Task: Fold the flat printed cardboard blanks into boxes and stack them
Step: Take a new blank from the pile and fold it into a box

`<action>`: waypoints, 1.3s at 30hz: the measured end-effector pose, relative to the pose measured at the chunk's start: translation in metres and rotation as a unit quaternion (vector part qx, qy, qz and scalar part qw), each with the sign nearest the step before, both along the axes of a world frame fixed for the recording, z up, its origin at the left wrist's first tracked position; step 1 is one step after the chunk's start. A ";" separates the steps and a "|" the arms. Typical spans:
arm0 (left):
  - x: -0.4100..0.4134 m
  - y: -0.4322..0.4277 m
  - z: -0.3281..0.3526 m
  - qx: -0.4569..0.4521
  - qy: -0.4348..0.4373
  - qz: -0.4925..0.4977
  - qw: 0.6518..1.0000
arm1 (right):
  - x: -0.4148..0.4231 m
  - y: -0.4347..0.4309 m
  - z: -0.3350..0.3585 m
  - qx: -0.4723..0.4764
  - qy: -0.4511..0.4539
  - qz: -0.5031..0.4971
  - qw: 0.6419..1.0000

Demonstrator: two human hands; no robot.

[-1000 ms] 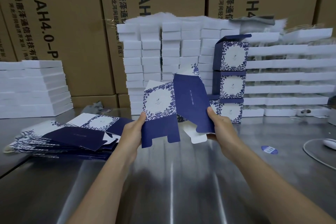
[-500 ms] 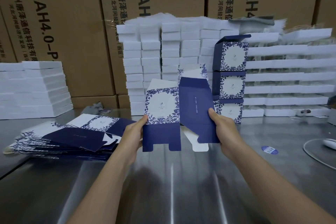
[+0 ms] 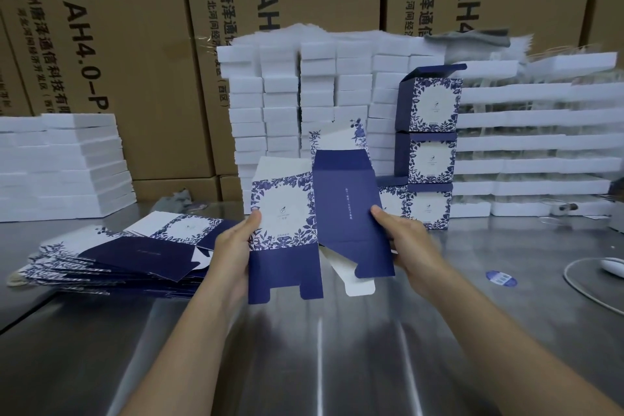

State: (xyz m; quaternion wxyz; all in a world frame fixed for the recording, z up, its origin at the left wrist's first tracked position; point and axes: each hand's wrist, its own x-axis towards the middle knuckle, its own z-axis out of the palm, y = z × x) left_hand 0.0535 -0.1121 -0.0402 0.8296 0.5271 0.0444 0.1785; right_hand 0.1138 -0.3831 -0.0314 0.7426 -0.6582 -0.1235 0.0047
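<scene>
1. With the left hand (image 3: 236, 246): pinches the left edge of the blue-and-white flowered cardboard blank (image 3: 287, 209), thumb on the front, fingers hidden behind.
2. With the right hand (image 3: 412, 246): pinches the right edge of the same blank, thumb on its plain dark blue side panel (image 3: 347, 213).
3. Place of the blank: up in the air between both hands, over the shiny metal table (image 3: 337, 365), half popped open, not a box yet.
4. Could bend in the wrong spot if squeezed too hard or pushed away from the fold lines; would leave a crease across the flowers.
5. Could slip and drop, being held only by its thin edges.
6. Loose at the bottom: the white rounded flap (image 3: 358, 280) and the dark blue notched flap (image 3: 283, 280); could snag on each other or go in the wrong order, leaving no flat floor.
7. Close on the left: a messy pile of flat blue-and-white blanks (image 3: 111, 257); could slide apart from one bump of the left arm.
8. Behind, a bit to the right: a stack of three folded blue-and-white boxes (image 3: 432, 152), top lid open; could tip over if the next box lands crooked.
</scene>
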 end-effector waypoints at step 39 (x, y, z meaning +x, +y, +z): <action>-0.004 -0.008 0.016 0.011 -0.070 0.109 0.992 | -0.004 0.002 0.016 0.158 -0.078 -0.023 0.984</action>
